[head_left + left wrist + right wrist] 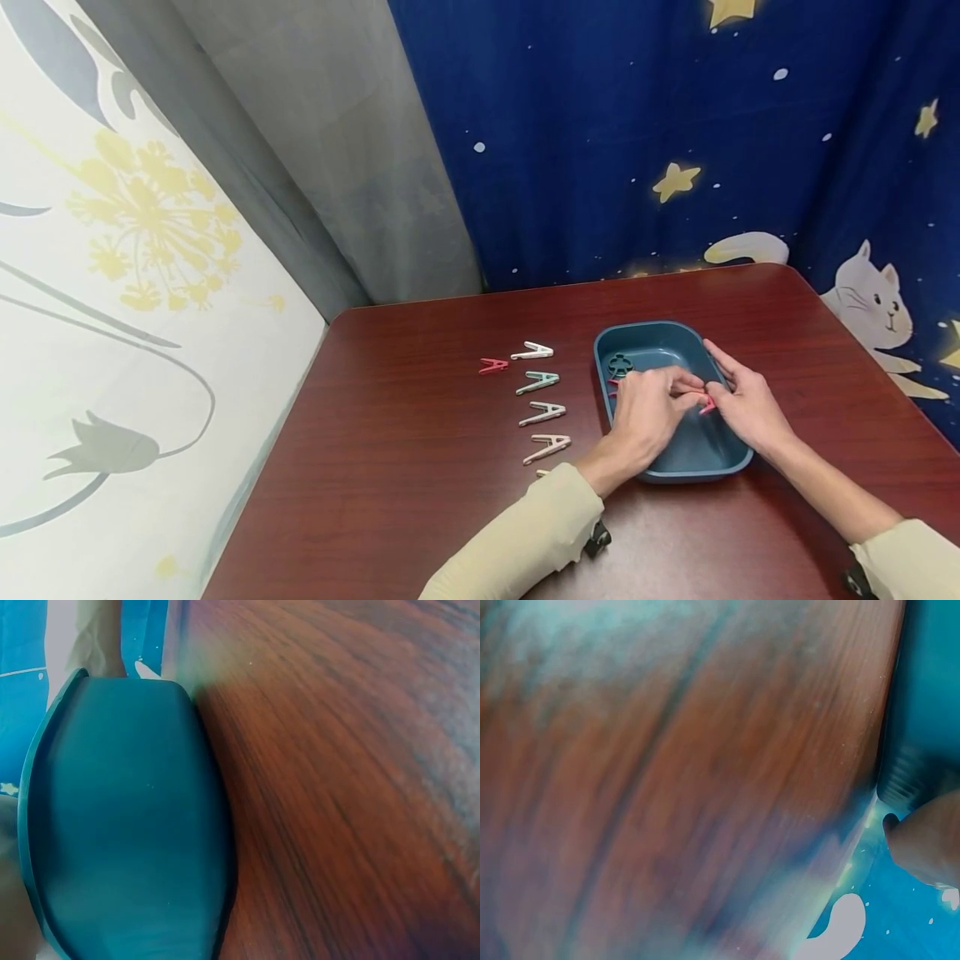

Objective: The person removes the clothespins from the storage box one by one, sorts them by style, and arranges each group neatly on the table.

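left hand (pixel 649 410) pinches a red clip (pixel 708 406) over a blue tray (pixel 693 457) gripped by the right hand (pixel 752 410); more clips (pixel 543 413) lie on the surface (pixel 420 417).

The place is looking like a homelike room: a navy curtain (pixel 570 150) with yellow stars (pixel 676 182) and a white cat (pixel 872 296) is hanging behind the wood-grained worktop (pixel 405 400), while yellow and gray flowers (pixel 153 221) are decorating the white side.
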Motion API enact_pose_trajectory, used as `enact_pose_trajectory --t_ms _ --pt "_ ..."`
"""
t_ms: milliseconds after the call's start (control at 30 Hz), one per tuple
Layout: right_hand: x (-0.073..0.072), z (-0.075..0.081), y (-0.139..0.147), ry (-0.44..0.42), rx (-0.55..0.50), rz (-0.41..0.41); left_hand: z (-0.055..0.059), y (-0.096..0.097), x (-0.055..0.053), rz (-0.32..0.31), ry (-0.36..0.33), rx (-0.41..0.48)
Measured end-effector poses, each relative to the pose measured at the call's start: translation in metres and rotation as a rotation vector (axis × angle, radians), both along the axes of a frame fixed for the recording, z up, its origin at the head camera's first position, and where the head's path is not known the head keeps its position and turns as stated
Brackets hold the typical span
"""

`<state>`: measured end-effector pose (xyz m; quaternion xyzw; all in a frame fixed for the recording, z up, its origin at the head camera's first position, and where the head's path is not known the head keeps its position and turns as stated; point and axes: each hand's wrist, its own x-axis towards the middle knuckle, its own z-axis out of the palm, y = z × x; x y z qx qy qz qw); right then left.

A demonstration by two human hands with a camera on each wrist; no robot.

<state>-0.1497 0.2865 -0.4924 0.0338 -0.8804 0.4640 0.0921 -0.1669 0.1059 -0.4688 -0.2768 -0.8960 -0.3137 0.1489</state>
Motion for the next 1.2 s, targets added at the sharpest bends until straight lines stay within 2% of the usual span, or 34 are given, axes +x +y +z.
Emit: enact_pose_trajectory --t_ms 333,633,800,967,1200 --pt "-0.001 0.001 -0.002 0.002 -0.006 -0.001 0.008 -0.009 -0.002 0.002 -0.007 -0.009" --pt "0.001 0.003 -0.003 -0.032 0.007 0.009 0.018 -0.027 -0.009 -0.033 -0.015 0.030" --pt "0.002 0.003 -0.003 -0.064 0.005 0.010 0.026 -0.042 -0.015 -0.053 -0.071 0.091" --pt "0.002 0.003 -0.003 -0.057 -0.002 0.003 0.034 -0.061 -0.022 -0.069 -0.086 0.144" --pt "0.003 0.004 -0.003 -0.033 -0.003 0.002 0.045 -0.092 -0.036 -0.131 -0.134 0.293"
